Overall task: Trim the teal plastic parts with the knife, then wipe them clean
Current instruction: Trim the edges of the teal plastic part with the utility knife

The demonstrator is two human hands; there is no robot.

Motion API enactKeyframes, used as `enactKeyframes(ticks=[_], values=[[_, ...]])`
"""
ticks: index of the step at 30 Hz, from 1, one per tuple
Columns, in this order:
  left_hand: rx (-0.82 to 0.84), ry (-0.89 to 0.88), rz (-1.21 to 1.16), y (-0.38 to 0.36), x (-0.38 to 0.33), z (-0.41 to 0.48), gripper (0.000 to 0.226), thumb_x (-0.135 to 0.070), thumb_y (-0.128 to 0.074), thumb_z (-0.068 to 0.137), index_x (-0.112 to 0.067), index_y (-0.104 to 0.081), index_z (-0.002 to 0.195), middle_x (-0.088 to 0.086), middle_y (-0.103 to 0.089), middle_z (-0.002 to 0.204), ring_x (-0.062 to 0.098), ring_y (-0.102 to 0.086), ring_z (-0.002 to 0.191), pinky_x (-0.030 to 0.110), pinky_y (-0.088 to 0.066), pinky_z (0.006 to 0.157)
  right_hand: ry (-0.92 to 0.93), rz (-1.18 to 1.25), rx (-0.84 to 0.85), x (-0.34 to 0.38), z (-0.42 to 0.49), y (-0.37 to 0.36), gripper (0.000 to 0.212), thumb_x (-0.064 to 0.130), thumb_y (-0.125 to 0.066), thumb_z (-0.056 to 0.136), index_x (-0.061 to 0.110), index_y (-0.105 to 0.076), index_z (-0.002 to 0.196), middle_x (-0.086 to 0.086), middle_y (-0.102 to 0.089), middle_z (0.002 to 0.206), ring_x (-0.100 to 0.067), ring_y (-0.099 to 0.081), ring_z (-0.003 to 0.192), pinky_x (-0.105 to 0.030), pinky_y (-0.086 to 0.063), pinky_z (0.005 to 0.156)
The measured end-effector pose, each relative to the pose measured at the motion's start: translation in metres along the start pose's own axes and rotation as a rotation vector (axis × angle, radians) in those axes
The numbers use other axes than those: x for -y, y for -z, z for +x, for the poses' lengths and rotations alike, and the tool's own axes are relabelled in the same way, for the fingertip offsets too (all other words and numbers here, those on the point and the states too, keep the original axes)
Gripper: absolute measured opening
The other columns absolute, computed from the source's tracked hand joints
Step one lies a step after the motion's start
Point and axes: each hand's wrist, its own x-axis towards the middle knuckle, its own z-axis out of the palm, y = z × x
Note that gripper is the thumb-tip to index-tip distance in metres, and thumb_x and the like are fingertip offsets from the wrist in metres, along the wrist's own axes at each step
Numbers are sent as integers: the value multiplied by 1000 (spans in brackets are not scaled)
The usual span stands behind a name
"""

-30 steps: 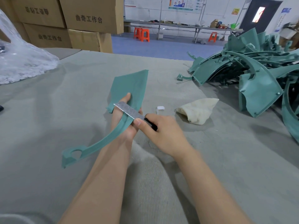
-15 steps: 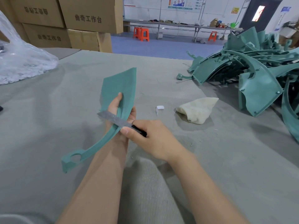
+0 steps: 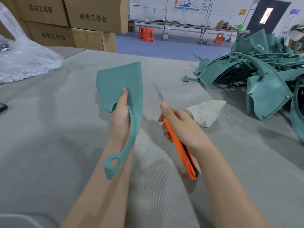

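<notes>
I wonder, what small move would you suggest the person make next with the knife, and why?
Probably swing the knife to the edge of the teal part for a trimming stroke. The right hand grips the knife, its blurred blade clear of the part, which the left hand holds up. The cloth lies untouched beside the right hand, so wiping seems later.

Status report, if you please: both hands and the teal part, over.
Left hand grips teal part. Right hand grips orange knife, blade clear of part. Cloth lies right of knife; nothing blocks.
</notes>
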Motion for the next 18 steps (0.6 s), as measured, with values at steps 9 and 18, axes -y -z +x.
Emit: enactKeyframes(ticks=[9,18], values=[[24,-60,372,-20,21,-16,29,-40,-53,96,-13,-63,101,8,-70,106,31,-68,100,45,-53,90,-6,328,-100,-4,7,0,10,7,-66,88,10,-56,85,1,-54,55,-8,-38,37,-18,-31,39],[162,-178,952,-21,39,-19,41,-38,-39,102,-5,-63,106,7,-70,102,21,-65,100,38,-49,95,97,160,-299,-11,11,19,16,21,-64,91,15,-57,78,-2,-67,63,-11,-42,41,-22,-36,43]])
